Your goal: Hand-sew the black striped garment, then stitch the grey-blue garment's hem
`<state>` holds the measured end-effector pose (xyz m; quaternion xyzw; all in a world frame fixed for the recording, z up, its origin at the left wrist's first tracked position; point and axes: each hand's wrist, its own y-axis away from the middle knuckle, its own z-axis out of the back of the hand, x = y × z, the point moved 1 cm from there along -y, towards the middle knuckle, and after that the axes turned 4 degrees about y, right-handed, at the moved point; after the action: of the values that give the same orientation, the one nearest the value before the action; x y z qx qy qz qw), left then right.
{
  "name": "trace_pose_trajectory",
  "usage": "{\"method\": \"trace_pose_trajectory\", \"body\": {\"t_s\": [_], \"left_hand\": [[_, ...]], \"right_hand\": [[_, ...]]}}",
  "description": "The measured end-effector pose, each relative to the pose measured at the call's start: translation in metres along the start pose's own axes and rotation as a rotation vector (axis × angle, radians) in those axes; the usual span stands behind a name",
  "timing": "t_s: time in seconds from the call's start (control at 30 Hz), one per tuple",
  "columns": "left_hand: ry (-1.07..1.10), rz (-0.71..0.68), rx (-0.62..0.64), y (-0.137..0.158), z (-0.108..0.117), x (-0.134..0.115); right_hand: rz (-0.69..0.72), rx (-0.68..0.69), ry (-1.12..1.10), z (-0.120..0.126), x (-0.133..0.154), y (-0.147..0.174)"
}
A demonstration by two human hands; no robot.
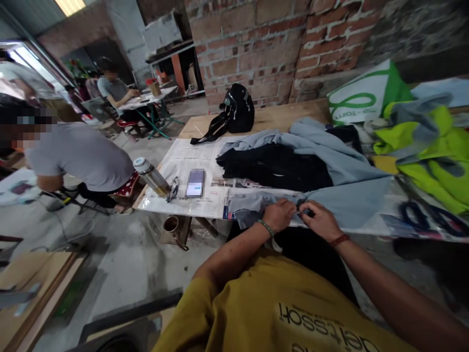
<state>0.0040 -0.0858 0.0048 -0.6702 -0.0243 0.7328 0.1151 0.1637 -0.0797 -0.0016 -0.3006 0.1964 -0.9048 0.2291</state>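
At the table's front edge my left hand [279,215] is closed on a fold of grey-blue cloth [359,198]. Close beside it on the right, my right hand [320,219] pinches the same cloth, with a small dark bit showing at the fingertips that I cannot make out. The two hands are nearly touching. Beyond them the cloth spreads over the table, and a black garment [278,166] lies on top of it.
A steel flask [152,176], a phone [195,183] and a black bag [240,110] stand or lie to the left. To the right are dark-handled scissors [421,215], yellow-green cloth [428,146] and a green-white bag [366,95]. A person [80,154] sits left of the table [176,205].
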Motion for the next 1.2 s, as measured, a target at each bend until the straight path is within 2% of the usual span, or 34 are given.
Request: {"method": "trace_pose_trajectory", "body": {"t_s": [0.07,0.13,0.23,0.33,0.4,0.47,0.57,0.7,0.87,0.93,1.07,1.2], "left_hand": [[-0.122,-0.075,0.054,0.000,0.000,0.000],[-0.102,-0.059,0.033,-0.002,0.001,0.001],[0.095,0.081,-0.022,-0.005,0.007,-0.003],[0.403,0.213,-0.097,-0.007,0.023,-0.020],[0.575,0.220,-0.137,-0.002,0.036,-0.036],[0.647,0.218,-0.137,0.009,0.045,-0.049],[0.552,0.276,-0.064,0.034,0.043,-0.055],[0.257,0.346,0.190,0.064,0.016,-0.045],[-0.078,0.279,0.458,0.067,-0.006,-0.043],[-0.157,0.262,0.506,0.062,-0.007,-0.045],[-0.050,0.273,0.400,0.057,-0.005,-0.039],[0.287,0.463,0.250,0.060,0.003,-0.027]], "right_hand": [[0.002,-0.007,0.008,0.000,0.001,0.000],[0.006,-0.016,0.022,0.000,0.001,0.001],[0.002,-0.030,0.039,-0.002,-0.001,0.002],[-0.029,-0.020,0.046,-0.006,-0.005,0.002],[-0.056,0.001,0.043,-0.008,-0.007,0.002],[-0.081,0.016,0.035,-0.008,-0.007,0.001],[-0.112,0.019,0.009,-0.007,-0.004,0.000],[-0.130,0.025,-0.049,-0.001,0.002,-0.003],[-0.178,0.017,-0.082,0.001,0.004,-0.003],[-0.187,0.013,-0.081,0.001,0.004,-0.003],[-0.194,0.014,-0.085,0.000,0.005,-0.003],[-0.287,-0.004,-0.075,0.000,0.004,0.003]]}}
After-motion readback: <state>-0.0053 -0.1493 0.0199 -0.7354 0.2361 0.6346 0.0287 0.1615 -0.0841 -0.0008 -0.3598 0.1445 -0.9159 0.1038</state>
